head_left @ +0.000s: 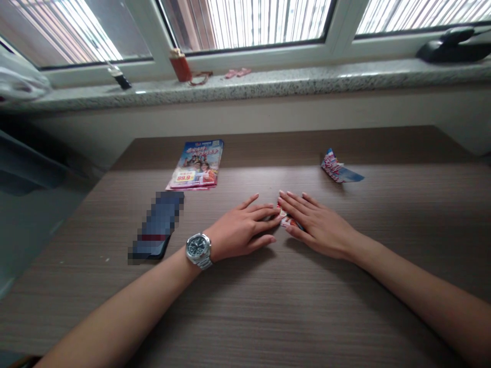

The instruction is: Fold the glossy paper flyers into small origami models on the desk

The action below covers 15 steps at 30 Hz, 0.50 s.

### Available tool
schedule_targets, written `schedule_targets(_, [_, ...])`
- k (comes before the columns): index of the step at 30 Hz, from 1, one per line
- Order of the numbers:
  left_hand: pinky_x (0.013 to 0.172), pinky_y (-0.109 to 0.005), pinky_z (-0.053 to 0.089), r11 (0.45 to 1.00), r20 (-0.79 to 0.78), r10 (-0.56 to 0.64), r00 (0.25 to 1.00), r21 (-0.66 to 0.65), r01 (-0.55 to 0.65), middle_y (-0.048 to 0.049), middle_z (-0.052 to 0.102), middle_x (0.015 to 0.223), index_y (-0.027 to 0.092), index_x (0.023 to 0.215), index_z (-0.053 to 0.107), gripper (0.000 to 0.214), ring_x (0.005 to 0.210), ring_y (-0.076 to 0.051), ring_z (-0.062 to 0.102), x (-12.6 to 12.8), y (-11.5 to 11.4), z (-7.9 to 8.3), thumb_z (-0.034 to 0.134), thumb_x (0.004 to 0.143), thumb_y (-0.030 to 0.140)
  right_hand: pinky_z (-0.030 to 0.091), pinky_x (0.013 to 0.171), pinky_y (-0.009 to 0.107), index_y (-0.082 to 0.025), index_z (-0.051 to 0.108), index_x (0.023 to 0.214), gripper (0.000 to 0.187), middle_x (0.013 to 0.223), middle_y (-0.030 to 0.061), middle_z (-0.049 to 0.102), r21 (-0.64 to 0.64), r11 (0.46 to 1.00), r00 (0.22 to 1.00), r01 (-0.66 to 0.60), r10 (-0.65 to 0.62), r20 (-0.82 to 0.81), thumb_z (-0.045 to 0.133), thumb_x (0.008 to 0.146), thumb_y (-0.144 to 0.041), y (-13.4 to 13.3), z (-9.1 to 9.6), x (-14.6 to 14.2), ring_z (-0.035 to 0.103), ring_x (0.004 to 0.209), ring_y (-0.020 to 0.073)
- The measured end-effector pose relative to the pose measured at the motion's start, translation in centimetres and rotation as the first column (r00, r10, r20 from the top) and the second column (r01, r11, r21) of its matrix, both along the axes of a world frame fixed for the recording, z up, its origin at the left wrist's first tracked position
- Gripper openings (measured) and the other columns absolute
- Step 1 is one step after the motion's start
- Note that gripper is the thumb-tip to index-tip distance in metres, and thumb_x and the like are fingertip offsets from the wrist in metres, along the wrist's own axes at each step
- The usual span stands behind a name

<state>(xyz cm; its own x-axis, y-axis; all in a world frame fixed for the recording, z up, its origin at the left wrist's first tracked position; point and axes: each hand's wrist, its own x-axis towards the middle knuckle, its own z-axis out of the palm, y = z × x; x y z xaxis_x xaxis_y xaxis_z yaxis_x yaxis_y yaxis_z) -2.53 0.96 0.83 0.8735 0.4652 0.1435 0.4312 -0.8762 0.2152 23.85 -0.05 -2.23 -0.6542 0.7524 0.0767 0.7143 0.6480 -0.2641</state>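
A small folded piece of printed paper (pixel 288 222) lies flat on the wooden table (pixel 238 312), mostly covered by my fingers. My left hand (pixel 245 227), with a silver watch (pixel 198 246) on its wrist, touches the paper's left edge with its fingertips, fingers apart. Over the paper's right part rests my right hand (pixel 318 225), flat with its fingers stretched out. Farther back on the right stands a folded paper shape (pixel 337 169) in blue and red print, with a pointed end and a flat blue wing.
A stack of printed flyers (pixel 197 166) lies at the back left. Nearer on the left is a dark phone (pixel 157 225), partly pixelated. On the granite windowsill (pixel 307 79) stand a red lighter-like object (pixel 180 65) and a black device (pixel 454 48).
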Motion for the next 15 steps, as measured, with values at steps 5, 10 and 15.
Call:
schedule_targets(5, [0.127, -0.050, 0.014, 1.000, 0.017, 0.019, 1.000, -0.013, -0.019, -0.0066, 0.052, 0.149, 0.026, 0.145, 0.051, 0.047, 0.140, -0.023, 0.047, -0.1, -0.1, -0.1, 0.048, 0.102, 0.045, 0.021, 0.124, 0.049, -0.023, 0.014, 0.161, 0.068, 0.166, 0.0064, 0.018, -0.001, 1.000, 1.000, 0.024, -0.024, 0.019, 0.033, 0.103, -0.054, -0.1, -0.1, 0.0, 0.019, 0.153, 0.0231])
schedule_targets(10, [0.127, -0.052, 0.013, 0.999, 0.012, 0.038, 0.999, -0.020, -0.037, -0.0052, 0.054, 0.147, 0.026, 0.144, 0.052, 0.047, 0.137, -0.023, 0.049, -0.1, -0.1, 0.0, 0.049, 0.102, 0.045, 0.022, 0.124, 0.049, -0.024, 0.012, 0.161, 0.070, 0.166, 0.0056, 0.020, 0.003, 0.996, 0.995, 0.085, -0.085, 0.053, 0.032, 0.103, -0.056, 0.0, -0.2, 1.0, 0.019, 0.153, 0.0239])
schedule_targets(15, [0.127, -0.052, 0.013, 0.999, 0.023, 0.046, 0.999, -0.021, -0.045, -0.0050, 0.054, 0.148, 0.027, 0.144, 0.052, 0.047, 0.136, -0.024, 0.050, -0.1, -0.2, 0.1, 0.049, 0.101, 0.046, 0.023, 0.123, 0.051, -0.028, 0.008, 0.161, 0.068, 0.166, 0.0046, 0.022, 0.031, 0.991, 0.990, 0.129, -0.130, 0.055, 0.031, 0.103, -0.055, 0.1, -0.3, 2.4, 0.020, 0.153, 0.0251])
